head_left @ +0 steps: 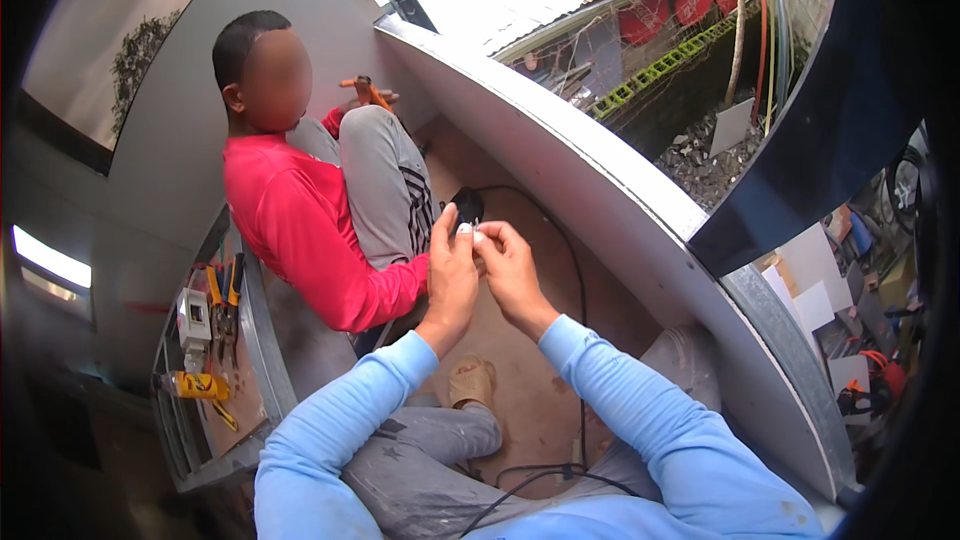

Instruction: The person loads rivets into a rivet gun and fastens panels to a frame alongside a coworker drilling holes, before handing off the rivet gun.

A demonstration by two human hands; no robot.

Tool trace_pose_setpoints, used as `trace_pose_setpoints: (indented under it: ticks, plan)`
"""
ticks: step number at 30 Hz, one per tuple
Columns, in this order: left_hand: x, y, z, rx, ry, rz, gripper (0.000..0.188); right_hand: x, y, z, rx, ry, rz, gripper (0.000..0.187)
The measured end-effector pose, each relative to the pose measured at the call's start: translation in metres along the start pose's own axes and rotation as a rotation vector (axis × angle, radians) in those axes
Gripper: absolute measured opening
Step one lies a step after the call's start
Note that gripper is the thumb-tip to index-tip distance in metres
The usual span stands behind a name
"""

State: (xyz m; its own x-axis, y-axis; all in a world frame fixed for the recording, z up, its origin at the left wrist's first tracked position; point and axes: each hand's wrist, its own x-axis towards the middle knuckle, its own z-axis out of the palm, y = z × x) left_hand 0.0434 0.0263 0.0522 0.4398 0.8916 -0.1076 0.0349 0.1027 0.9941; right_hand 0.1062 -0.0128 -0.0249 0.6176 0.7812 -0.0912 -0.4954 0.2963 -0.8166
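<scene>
My left hand (pixel 453 278) and my right hand (pixel 512 272) meet in front of me, thumbs and fingertips pinched together. Between the fingertips is something tiny and whitish, too small to name. Just behind the fingers, a black object (pixel 466 204) with a dark cord lies on the brown floor; part of it is hidden by my left hand. Close by on the left sits a person in a red shirt (pixel 300 240), whose raised hand is at an orange-handled tool (pixel 370 92).
A metal-framed shelf (pixel 262 325) at left carries pliers (pixel 233 285), a white box (pixel 193 318) and a yellow container (pixel 198 385). A black cord (pixel 580 290) runs across the floor to my legs. A low white wall (pixel 600 180) curves along the right, with clutter beyond it.
</scene>
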Motion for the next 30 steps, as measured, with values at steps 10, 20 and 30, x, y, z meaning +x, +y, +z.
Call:
trace_pose_setpoints:
  ticks: [10,20,30]
  plan:
    - [-0.167,0.094,0.0,0.646,-1.33,0.62,0.033,0.078,0.013,-0.027,-0.909,-0.267,-0.003,0.025]
    - [-0.172,0.073,-0.027,0.942,-1.239,0.64,0.02,0.09,0.042,-0.008,-1.368,-0.418,-0.185,0.022]
    - [-0.152,0.064,-0.031,0.902,-1.164,0.761,0.023,0.096,0.025,-0.034,-1.307,-0.443,-0.526,0.022]
